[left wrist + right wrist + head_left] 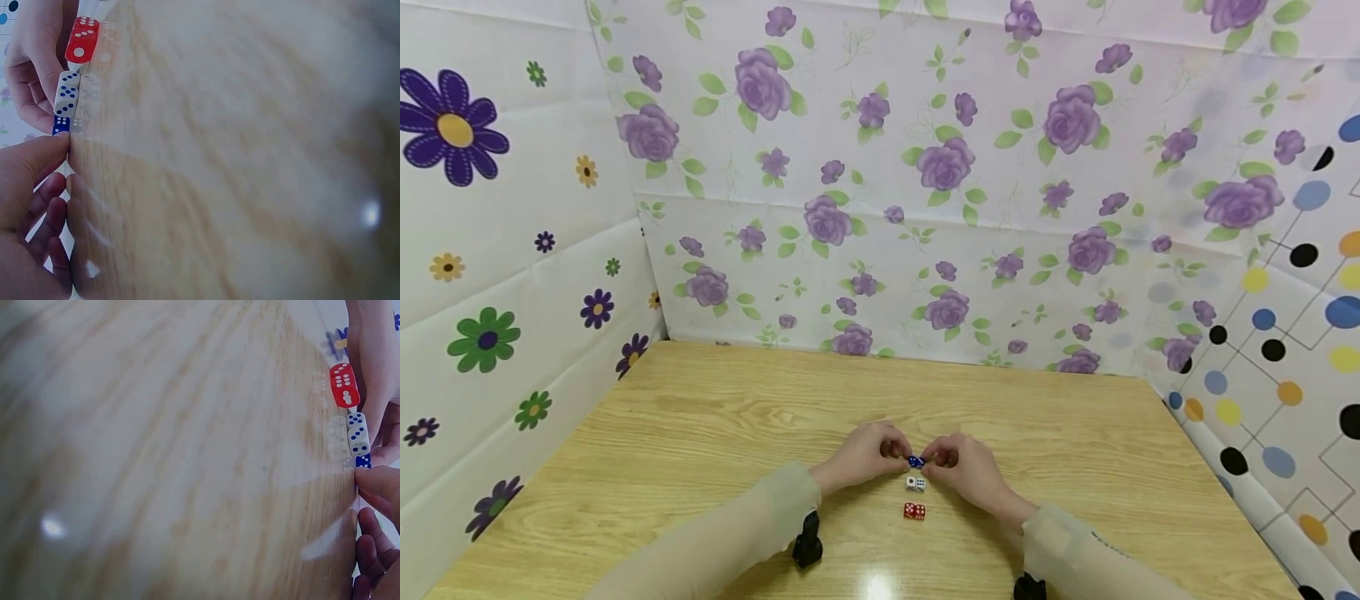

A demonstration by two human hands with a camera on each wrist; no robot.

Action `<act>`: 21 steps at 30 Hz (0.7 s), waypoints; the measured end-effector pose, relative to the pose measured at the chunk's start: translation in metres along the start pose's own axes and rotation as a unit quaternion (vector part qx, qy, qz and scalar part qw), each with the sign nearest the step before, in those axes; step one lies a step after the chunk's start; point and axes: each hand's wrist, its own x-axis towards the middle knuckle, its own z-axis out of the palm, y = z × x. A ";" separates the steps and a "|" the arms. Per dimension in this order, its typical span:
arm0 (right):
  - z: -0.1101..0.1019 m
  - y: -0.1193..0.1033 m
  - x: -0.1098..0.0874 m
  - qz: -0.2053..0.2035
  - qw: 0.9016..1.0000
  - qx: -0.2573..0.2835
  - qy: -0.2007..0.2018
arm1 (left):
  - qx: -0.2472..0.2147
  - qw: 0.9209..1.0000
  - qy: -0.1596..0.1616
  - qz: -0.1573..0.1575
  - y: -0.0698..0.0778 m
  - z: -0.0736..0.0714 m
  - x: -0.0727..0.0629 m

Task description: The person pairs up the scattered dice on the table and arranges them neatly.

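Note:
Two small blue dice [916, 462] with white pips sit side by side on the wooden table [760, 400]. My left hand [872, 452] pinches the left blue die with thumb and forefinger. From the other side, my right hand [966, 468] pinches the right blue die. In the left wrist view, the thumb tip covers part of a blue die [61, 124]. Just nearer than the blue pair are two white dice [915, 483] with dark pips. Two red dice [914, 511] lie closest to me, in line with the others.
A floral cloth [887, 192] hangs behind the table. Patterned cloths stand on the left [550, 275] and right [1292, 358] sides. Black wrist mounts [807, 542] sit under both sleeves.

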 end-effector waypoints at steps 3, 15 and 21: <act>0.000 0.001 0.000 0.000 1.000 0.002 0.000 | -0.001 1.000 0.001 0.001 0.000 0.000 0.000; 0.001 0.001 0.000 -0.007 1.000 -0.006 0.003 | 0.005 1.000 0.004 0.005 -0.002 0.001 -0.001; 0.000 0.000 0.000 -0.010 1.000 -0.008 0.004 | 0.010 1.000 0.005 0.010 -0.002 0.001 -0.001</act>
